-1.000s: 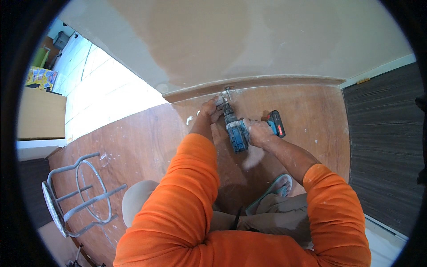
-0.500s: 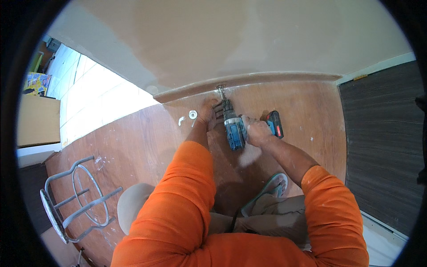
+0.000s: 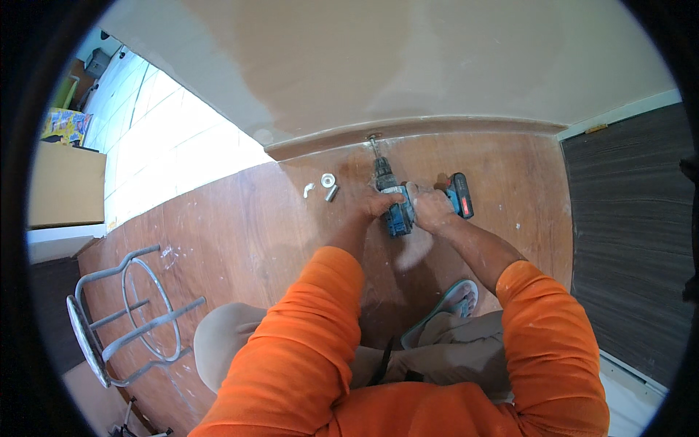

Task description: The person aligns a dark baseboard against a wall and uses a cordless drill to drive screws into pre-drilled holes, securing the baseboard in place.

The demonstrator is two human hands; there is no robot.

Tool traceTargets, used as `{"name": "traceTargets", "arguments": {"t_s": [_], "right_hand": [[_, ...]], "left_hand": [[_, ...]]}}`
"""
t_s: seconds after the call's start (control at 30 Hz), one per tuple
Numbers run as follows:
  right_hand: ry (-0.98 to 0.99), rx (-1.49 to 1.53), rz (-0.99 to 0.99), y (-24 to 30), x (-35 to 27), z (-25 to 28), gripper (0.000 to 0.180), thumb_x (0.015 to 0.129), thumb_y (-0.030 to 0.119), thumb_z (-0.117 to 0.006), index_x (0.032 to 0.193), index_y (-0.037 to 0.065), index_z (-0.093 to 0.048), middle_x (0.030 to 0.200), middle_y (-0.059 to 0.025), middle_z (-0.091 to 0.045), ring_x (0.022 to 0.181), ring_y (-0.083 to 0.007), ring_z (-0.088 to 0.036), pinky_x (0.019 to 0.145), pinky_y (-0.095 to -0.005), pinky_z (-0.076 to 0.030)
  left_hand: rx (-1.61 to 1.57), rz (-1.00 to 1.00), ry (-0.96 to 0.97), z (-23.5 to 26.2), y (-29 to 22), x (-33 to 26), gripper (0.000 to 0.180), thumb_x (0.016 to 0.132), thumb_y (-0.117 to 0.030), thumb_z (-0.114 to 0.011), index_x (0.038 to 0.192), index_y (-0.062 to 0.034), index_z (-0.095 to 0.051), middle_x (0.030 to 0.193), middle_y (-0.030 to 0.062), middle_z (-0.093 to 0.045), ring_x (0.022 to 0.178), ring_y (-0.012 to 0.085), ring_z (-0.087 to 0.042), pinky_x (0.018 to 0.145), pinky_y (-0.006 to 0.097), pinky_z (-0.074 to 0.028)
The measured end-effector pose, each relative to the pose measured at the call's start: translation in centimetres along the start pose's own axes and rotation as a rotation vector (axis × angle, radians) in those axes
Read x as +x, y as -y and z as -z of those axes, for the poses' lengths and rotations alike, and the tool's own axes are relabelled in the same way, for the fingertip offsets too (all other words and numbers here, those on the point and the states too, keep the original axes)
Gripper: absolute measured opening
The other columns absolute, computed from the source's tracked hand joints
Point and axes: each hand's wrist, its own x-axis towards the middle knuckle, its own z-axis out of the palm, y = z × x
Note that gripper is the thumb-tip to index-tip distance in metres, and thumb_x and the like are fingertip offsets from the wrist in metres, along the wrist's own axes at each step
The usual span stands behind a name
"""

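Place: an indoor room with repair or fitting work under way; home or business, cannot tell.
Underfoot: wood-look floor (image 3: 240, 218) with white smears (image 3: 168, 253) near an overturned metal stool (image 3: 140, 335).
Ahead: beige wall (image 3: 466, 65) with uneven darker patches, brown skirting board (image 3: 466, 125) along its foot.
Right side: dark wood-grain panel (image 3: 630, 218).
Left opening: bright white tiles (image 3: 175, 131).
Work sign: cordless drill (image 3: 397, 222) pointed at the skirting board.

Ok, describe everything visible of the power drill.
The power drill has a blue and black plastic-looking body, a dark chuck and a black battery with a red patch. It is held sideways, handle to the right, nose toward the baseboard, where its thin bit reaches. The right hand grips the handle; the left hand holds the body. Whether it runs is unclear.
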Motion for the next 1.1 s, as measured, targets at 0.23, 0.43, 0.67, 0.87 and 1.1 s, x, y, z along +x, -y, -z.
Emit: {"name": "traceTargets", "arguments": {"t_s": [0.23, 0.43, 0.67, 0.87, 1.1], "right_hand": [[0.017, -0.013, -0.026, 1.0, -0.7, 1.6, 0.039, 0.085, 0.006, -0.060, 0.122, -0.003, -0.052, 0.108, -0.0241, -0.069, 0.106, -0.0385, -0.068, 0.090, -0.0459, -0.055], [-0.012, 0.026, -0.058, 1.4, -1.0, 1.9, 0.037, 0.087, 0.006, -0.059, 0.122, -0.003, -0.053, 0.110, -0.0248, -0.069, 0.108, -0.0391, -0.068, 0.091, -0.0470, -0.054], [-0.050, 0.047, -0.076, 0.7, -1.3, 0.9, 0.040, 0.085, 0.008, -0.062, 0.122, -0.002, -0.051, 0.111, -0.0252, -0.069, 0.104, -0.0408, -0.069, 0.089, -0.0494, -0.055], [-0.005, 0.020, -0.123, 0.7, -1.5, 0.6, 0.047, 0.080, 0.010, -0.068, 0.123, -0.001, -0.050, 0.111, -0.0247, -0.068, 0.100, -0.0415, -0.070, 0.086, -0.0506, -0.056], [0.019, 0.087, -0.107, 1.0, -2.1, 1.1, 0.049, 0.078, 0.004, -0.068, 0.124, 0.000, -0.051, 0.115, -0.0258, -0.067, 0.107, -0.0410, -0.068, 0.091, -0.0505, -0.054]], "left_hand": [[-0.154, -0.069, 0.087, -0.1, 1.7, 1.1, 0.050, 0.078, -0.026, -0.084, 0.118, -0.0021, -0.066, 0.104, 0.0092, -0.071, 0.090, 0.0243, -0.069, 0.082, 0.039, -0.055], [-0.107, -0.113, 0.140, -0.6, 2.3, 2.4, 0.057, 0.078, -0.034, -0.082, 0.121, 0.0001, -0.067, 0.113, 0.0130, -0.071, 0.102, 0.0257, -0.068, 0.090, 0.041, -0.054], [0.098, -0.105, -0.045, -2.3, -1.6, -0.1, 0.067, 0.074, -0.041, -0.083, 0.121, 0.0055, -0.068, 0.120, 0.0204, -0.070, 0.110, 0.0296, -0.068, 0.093, 0.041, -0.054], [-0.364, -0.069, -0.144, 1.6, -2.5, 1.1, 0.035, 0.084, -0.029, -0.079, 0.105, -0.0014, -0.070, 0.100, 0.0075, -0.072, 0.088, 0.0184, -0.069, 0.079, 0.035, -0.056], [-0.818, 0.010, -0.173, 4.7, -2.5, 5.9, 0.027, 0.101, -0.031, -0.056, 0.109, -0.0069, -0.065, 0.098, 0.0110, -0.065, 0.089, 0.0238, -0.067, 0.077, 0.040, -0.058]]}}
